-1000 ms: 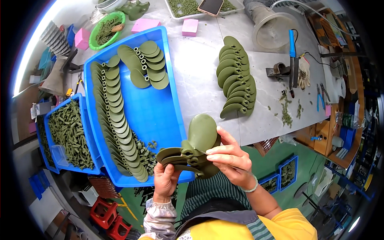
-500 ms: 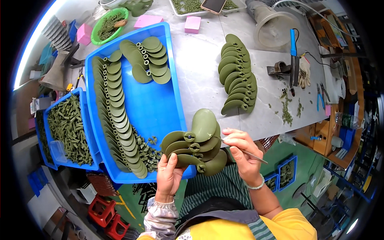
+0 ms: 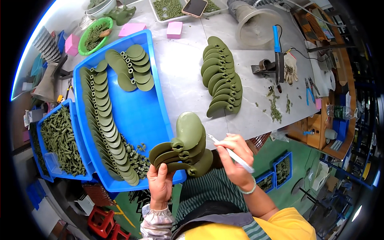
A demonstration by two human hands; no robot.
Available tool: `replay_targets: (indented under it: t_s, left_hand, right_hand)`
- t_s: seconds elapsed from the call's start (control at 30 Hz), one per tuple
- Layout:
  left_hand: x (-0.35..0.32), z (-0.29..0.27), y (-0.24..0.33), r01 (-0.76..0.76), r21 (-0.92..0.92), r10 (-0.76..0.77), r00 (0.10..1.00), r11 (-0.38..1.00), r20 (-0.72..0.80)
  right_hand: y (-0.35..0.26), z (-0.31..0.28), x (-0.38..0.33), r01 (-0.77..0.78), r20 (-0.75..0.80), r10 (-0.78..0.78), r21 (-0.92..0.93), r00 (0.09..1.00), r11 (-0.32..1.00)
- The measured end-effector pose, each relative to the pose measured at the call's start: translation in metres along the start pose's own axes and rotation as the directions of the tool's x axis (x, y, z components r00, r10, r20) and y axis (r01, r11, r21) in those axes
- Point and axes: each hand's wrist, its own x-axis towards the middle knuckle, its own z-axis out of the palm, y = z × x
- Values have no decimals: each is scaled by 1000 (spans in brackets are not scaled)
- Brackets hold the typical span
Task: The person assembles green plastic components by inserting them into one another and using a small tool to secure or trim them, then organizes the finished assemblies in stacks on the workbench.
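My left hand [image 3: 161, 186] is closed on a fanned stack of olive-green, two-bladed plastic propellers [image 3: 189, 131], gripping the lower left blades above the table's near edge. Between the fingers of my right hand [image 3: 236, 176] is a slim, pale trimming tool [image 3: 242, 162] with a thin tip. That tip sits just right of the stack, apart from it. Left of the stack stands a blue tray [image 3: 138, 114] with overlapping propellers [image 3: 106, 108] in a long row and a shorter group [image 3: 141, 66]. Another overlapping row of propellers [image 3: 220, 74] lies on the grey table.
A blue-handled tool [image 3: 276, 40] stands on a dark holder beside a glove [image 3: 290, 68], green scraps [image 3: 275, 110] and pliers [image 3: 309, 94]. A green basket [image 3: 85, 42], pink blocks [image 3: 174, 30] and a phone [image 3: 195, 7] lie at the back. Bins of green parts [image 3: 64, 140] stand left.
My right hand has turned the tool and drawn its tip away from the propellers. The whole view has shifted, so the table and tray appear further left.
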Motion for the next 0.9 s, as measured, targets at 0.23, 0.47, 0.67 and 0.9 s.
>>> replay_targets:
  t_s: [0.23, 0.47, 0.67, 0.9]
  left_hand:
    - [1, 2, -7, 47, -10, -47, 998, 999, -30]
    - [-1, 5, -9, 30, 77, -27, 999, 997, -36]
    - [-2, 1, -11, 9, 126, -8, 1000, 992, -7]
    - [0, 1, -8, -9, 196, 10, 1000, 981, -4]
  right_hand:
    - [-14, -10, -8, -302, 117, 279, 394, 953, 868]
    - [-23, -15, 15, -4, 181, -31, 192, 983, 981]
    - [-25, -8, 19, -14, 261, -22, 135, 965, 991]
    - [-18, -6, 29, 122, 298, -172, 180, 939, 976]
